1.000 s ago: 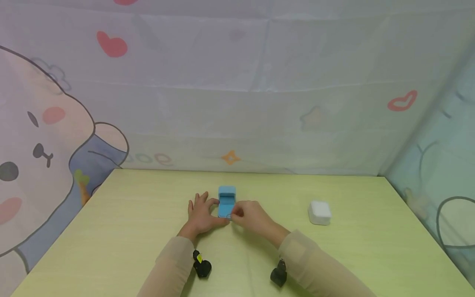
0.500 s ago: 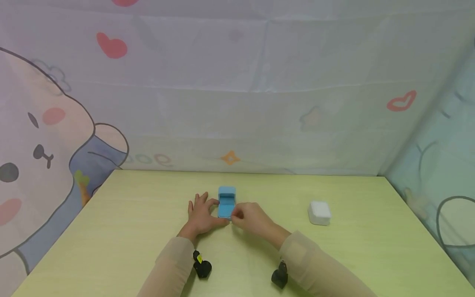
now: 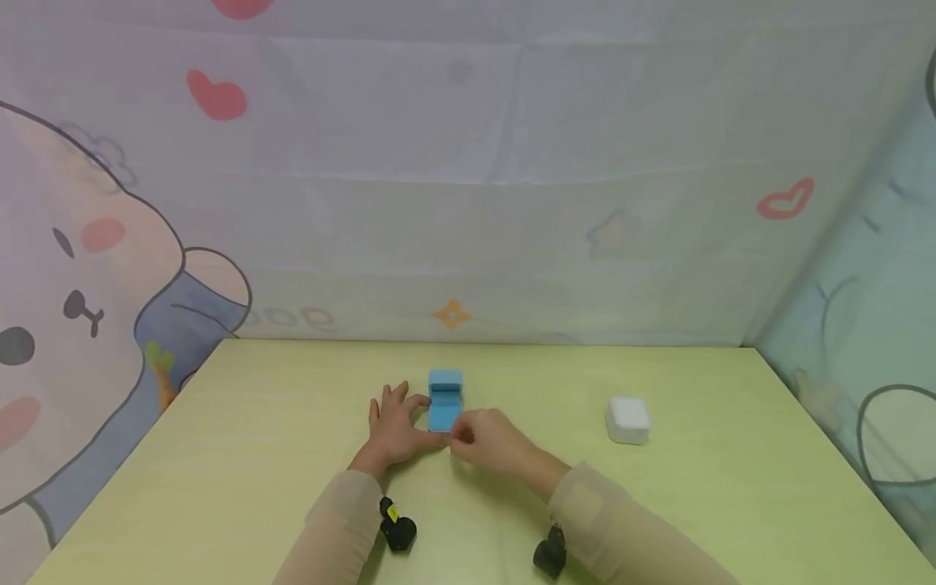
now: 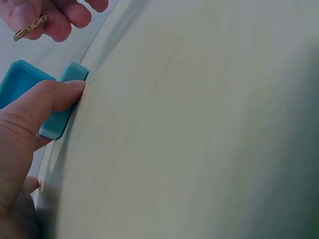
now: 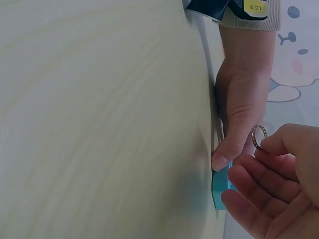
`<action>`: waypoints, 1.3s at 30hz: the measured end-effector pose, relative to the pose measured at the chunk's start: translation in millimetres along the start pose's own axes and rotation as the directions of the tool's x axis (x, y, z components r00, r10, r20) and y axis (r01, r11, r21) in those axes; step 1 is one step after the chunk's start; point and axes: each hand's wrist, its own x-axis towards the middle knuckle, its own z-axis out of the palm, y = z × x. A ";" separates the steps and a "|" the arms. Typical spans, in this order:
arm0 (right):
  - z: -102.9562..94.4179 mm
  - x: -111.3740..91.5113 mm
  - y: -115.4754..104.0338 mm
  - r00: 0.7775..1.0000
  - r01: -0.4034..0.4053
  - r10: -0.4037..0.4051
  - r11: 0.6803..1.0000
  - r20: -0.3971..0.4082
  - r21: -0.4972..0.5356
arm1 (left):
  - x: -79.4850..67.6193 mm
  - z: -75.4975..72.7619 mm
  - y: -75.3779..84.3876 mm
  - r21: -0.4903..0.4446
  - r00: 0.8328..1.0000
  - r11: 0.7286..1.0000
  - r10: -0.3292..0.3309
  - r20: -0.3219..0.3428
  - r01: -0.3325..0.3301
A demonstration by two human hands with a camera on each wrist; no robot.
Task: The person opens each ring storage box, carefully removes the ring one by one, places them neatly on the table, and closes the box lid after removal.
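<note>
A small blue ring box (image 3: 444,416) stands on the table with its lid raised. My left hand (image 3: 397,431) holds it from the left; in the left wrist view the thumb (image 4: 60,94) presses its front side. My right hand (image 3: 490,441) is at the box's front right corner. Between its thumb and index finger it pinches a gold-coloured ring (image 5: 255,141), seen in both wrist views. In the left wrist view the ring is apart from the box. In the head view the right hand's fingers hide it.
A white rounded block (image 3: 627,420) sits to the right on the light wooden table (image 3: 241,455). Behind the table hangs a printed cloth (image 3: 439,203). Black wrist-worn devices (image 3: 398,532) hang below both sleeves.
The right hand has drawn back slightly toward me from the box. The ring, faintly visible at the box's front a second ago, is now hidden in the head view. The left hand stays put.
</note>
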 end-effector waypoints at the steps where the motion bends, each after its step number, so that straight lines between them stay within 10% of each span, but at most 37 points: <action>1: 0.0 -0.6 -1.1 1.000 0.003 -0.003 1.000 0.004 0.003 | -0.2 0.0 0.0 0.001 1.000 1.000 0.000 0.000 0.000; 39: 10.4 -14.0 -7.7 0.992 -0.076 0.083 0.994 0.090 -0.078 | 1.0 0.7 -0.9 -0.001 1.000 1.000 -0.002 -0.002 0.002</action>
